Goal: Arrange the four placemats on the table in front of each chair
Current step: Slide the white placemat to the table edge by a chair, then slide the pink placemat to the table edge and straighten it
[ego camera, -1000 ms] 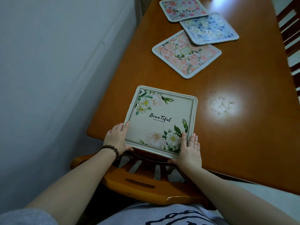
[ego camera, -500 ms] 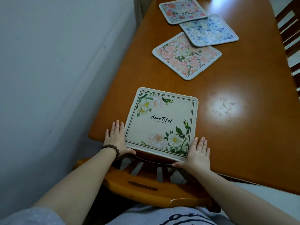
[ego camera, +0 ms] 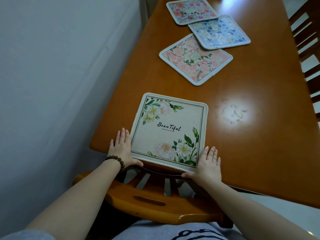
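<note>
On the table (ego camera: 259, 135) the cream placemat (ego camera: 168, 130) now lies flat before the near chair (ego camera: 155, 207). Our left hand (ego camera: 121, 149) and right hand (ego camera: 209, 163) have slid off it, spread flat beside its corners. Three floral placemats (ego camera: 195, 59) wait, overlapping, farther away.

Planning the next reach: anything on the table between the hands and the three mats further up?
Nothing visible. Between the left hand and right hand lies the cream mat; past it, bare table runs to the pink mat. The blue mat overlaps its far corner.
</note>
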A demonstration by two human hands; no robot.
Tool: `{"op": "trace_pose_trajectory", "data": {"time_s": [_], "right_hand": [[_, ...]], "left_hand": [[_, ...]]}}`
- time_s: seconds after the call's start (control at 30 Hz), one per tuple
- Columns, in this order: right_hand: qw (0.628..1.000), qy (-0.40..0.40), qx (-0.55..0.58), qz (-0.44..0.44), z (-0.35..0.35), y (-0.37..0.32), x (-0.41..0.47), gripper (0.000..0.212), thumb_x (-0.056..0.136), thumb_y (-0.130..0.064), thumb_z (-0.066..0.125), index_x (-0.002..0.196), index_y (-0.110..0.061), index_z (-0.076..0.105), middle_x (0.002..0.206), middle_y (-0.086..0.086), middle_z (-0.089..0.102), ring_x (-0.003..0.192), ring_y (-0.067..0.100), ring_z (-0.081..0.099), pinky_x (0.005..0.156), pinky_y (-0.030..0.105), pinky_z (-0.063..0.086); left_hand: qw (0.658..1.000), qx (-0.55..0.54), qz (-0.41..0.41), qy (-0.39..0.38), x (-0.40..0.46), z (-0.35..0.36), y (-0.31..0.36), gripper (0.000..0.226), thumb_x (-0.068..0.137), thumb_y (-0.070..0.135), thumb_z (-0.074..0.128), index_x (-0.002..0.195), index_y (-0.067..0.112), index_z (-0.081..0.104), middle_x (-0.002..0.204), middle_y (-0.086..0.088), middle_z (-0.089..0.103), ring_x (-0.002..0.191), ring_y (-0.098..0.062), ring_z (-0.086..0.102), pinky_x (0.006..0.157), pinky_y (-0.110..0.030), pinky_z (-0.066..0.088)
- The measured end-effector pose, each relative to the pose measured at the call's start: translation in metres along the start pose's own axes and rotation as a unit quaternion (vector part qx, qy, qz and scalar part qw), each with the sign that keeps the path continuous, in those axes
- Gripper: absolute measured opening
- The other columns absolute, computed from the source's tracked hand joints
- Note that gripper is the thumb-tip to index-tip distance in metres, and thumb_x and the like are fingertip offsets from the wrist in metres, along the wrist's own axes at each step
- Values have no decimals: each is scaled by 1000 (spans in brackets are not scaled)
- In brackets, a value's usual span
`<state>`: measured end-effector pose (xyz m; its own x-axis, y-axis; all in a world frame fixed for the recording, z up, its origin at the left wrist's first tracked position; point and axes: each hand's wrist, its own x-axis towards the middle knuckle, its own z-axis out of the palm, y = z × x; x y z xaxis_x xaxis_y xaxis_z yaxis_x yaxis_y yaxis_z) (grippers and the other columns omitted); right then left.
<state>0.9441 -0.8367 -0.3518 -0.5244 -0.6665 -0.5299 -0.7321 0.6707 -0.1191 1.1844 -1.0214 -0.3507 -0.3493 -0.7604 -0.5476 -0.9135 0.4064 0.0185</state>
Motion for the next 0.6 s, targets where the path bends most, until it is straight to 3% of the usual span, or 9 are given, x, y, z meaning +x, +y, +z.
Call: {"op": "trace_pose_trajectory", "data": {"time_s": [0.1, 0.2, 0.33, 0.6], "right_hand": [[1000, 13, 13, -9, -6, 5, 3, 141, 53, -92, 42, 147, -6, -17, 157, 19, -13, 145, 32, -11, 110, 41, -9], [998, 53, 21, -15, -13, 11, 7, 119, 64, -91, 16, 150, -13, -13, 159, 14, -10, 146, 28, -11, 113, 41, -7], [992, 112, 56, -19, -25, 21, 11, 91, 86, -74, 24, 152, -19, -3, 160, 10, -4, 146, 25, -8, 116, 42, -3], [977, 187, 100, 28, -45, 68, 2, 72, 92, -62, 32, 152, -27, 13, 161, 3, 5, 147, 23, -4, 116, 44, 1]], "left_hand": [[998, -47, -3, 35, -4, -10, 7, 145, 47, 95, 46, 147, 13, -21, 157, -8, -22, 144, -24, -17, 117, -47, 2], [994, -34, 39, 97, -4, -22, 29, 132, 53, 94, 24, 150, 13, -14, 159, -4, -13, 145, -20, -13, 118, -46, 1], [987, -22, 92, 129, -1, -32, 74, 114, 71, 88, 24, 150, 14, -10, 160, -4, -9, 145, -20, -11, 118, -46, 2], [968, -28, 187, 164, -6, -40, 190, 87, 86, 71, 23, 152, 18, 1, 161, 0, 3, 146, -18, -3, 117, -48, 2]]}}
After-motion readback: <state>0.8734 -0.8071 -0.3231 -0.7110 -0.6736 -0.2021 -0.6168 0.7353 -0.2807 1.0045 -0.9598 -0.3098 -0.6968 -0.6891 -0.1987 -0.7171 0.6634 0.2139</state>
